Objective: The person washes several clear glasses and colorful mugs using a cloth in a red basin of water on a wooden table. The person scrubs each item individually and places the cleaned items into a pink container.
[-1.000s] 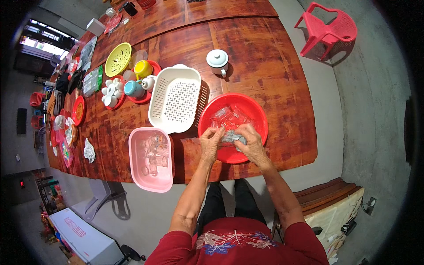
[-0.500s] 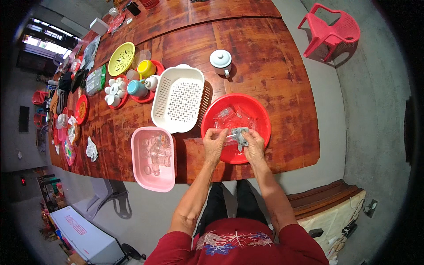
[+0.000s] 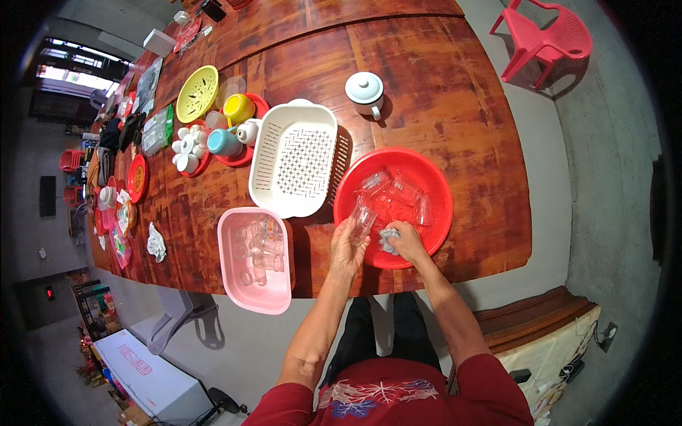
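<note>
A clear drinking glass [image 3: 363, 220] is in my left hand [image 3: 347, 248], tilted over the near left rim of the red basin [image 3: 445, 192]. My right hand [image 3: 406, 241] closes around a crumpled grey cloth [image 3: 388, 240] at the basin's near side, just apart from the glass. Several more clear glasses [image 3: 403, 190] lie in the basin toward its far side. To the left, a pink tub [image 3: 222, 263] holds several small clear glasses [image 3: 261, 248]. Beyond it stands a white perforated basket [image 3: 298, 160] with nothing in it.
A lidded white mug [image 3: 365, 91] stands beyond the basin. Farther left are a yellow colander [image 3: 197, 94], a yellow cup [image 3: 239, 108], a blue mug [image 3: 224, 143] and several white cups [image 3: 188, 150]. A crumpled white tissue [image 3: 156, 243] lies left of the pink tub. A red chair [image 3: 545, 42] stands right of the table.
My hands have come apart. The cloth, earlier between both hands, has gone down and right with my right hand, and the glass in my left hand now shows plainly, tilted up.
</note>
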`<state>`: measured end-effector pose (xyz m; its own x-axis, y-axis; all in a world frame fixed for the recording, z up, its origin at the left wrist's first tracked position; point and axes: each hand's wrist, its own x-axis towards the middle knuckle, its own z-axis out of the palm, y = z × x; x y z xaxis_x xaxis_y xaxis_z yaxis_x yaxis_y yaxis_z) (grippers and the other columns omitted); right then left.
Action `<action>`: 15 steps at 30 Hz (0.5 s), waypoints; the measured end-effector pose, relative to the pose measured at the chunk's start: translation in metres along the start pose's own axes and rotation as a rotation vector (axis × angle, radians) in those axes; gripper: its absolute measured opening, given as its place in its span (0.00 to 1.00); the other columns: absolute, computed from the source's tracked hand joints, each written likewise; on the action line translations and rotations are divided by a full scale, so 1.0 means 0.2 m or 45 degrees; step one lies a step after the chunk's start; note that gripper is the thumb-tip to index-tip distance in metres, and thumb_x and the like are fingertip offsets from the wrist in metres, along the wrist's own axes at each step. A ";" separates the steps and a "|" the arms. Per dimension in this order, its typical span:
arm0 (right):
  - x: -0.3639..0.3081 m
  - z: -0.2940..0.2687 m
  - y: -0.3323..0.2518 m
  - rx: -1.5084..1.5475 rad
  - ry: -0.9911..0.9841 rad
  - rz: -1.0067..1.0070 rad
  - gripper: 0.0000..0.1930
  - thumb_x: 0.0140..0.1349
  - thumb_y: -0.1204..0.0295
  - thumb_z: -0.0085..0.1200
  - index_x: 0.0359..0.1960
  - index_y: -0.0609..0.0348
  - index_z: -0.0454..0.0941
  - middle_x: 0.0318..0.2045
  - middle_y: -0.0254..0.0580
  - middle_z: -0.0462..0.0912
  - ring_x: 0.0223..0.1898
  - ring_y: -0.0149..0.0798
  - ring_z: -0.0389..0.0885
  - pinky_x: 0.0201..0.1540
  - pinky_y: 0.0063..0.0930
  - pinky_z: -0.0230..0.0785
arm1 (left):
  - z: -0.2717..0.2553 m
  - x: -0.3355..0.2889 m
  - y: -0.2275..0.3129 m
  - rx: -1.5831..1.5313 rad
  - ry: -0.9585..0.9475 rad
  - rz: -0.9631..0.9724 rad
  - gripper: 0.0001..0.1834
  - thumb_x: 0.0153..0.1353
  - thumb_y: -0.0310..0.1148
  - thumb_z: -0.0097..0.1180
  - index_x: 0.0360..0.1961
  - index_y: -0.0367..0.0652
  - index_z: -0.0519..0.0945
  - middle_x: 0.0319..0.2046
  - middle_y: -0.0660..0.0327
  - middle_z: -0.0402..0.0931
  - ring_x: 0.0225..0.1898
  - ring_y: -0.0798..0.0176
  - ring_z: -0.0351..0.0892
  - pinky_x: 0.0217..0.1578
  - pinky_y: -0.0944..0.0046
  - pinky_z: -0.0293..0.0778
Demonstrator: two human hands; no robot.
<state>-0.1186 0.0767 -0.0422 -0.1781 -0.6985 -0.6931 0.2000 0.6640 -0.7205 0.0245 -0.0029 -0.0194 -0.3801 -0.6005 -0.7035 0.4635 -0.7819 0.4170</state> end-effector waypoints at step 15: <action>-0.02 0.00 -0.19 -0.147 0.908 -0.776 0.15 0.48 0.82 0.49 0.40 0.61 0.74 0.39 0.50 0.70 0.42 0.49 0.71 0.46 0.38 0.65 | 0.16 -0.05 -0.13 -0.235 -0.087 -0.359 0.30 0.56 0.58 0.50 0.45 0.42 0.73 0.34 0.61 0.76 0.32 0.64 0.75 0.31 0.68 0.73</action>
<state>-0.1250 0.0538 -0.0123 -0.7753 -0.6313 -0.0186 -0.2113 0.2871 -0.9343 -0.0097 0.0190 -0.0040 -0.5639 -0.3796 -0.7334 0.4671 -0.8790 0.0959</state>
